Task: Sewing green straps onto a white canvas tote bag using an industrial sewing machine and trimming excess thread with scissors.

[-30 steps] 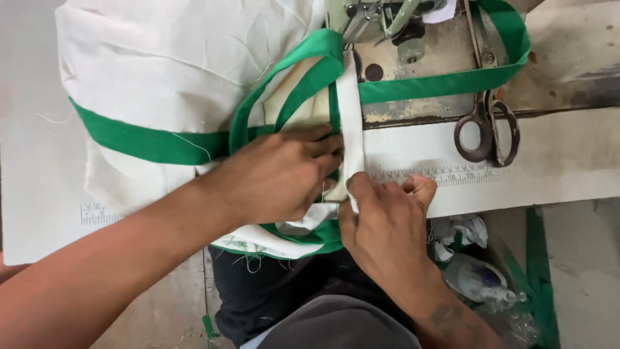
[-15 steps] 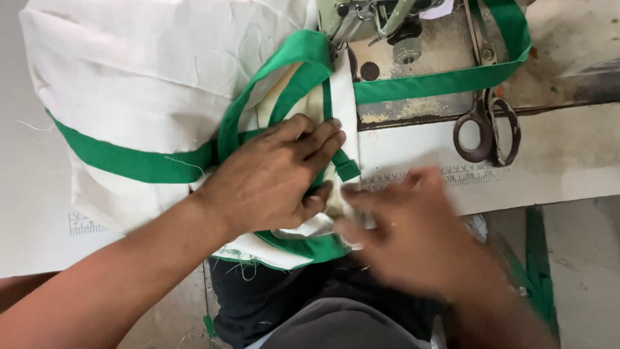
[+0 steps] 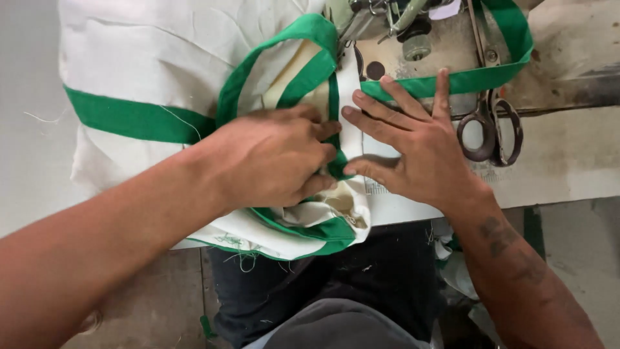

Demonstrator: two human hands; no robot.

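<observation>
- Fingers (image 3: 387, 106) of the right hand (image 3: 416, 152) are spread wide and laid flat, nothing being gripped; the tips reach the green tape (image 3: 478, 79) and the thumb is set against the fabric edge.
- Fingers of the left hand (image 3: 278, 161) are curled down and pressed on the bag (image 3: 161, 71), a fold of its green trim (image 3: 336, 165) being pinched under the fingertips.
- Half a second ago the right hand was blurred and lower, near the table edge; it has since been moved up and flattened beside the left hand, the two nearly touching.
- One second ago a white strip was pinched upright between both hands; it is now laid flat under the right palm.
- The bag is spread on the sewing table (image 3: 568, 174), mostly left of the hands, its green-bound opening looped up towards the sewing machine (image 3: 387, 19); it has been shifted slightly to the right since the earlier frames.
- A green band (image 3: 135, 119) is seen running across the bag's white cloth.
- Scissors (image 3: 494, 123) are lying just right of the right hand, unmoved.
- Loose threads are hanging from the bag's lower hem over the person's dark lap (image 3: 361, 284).
</observation>
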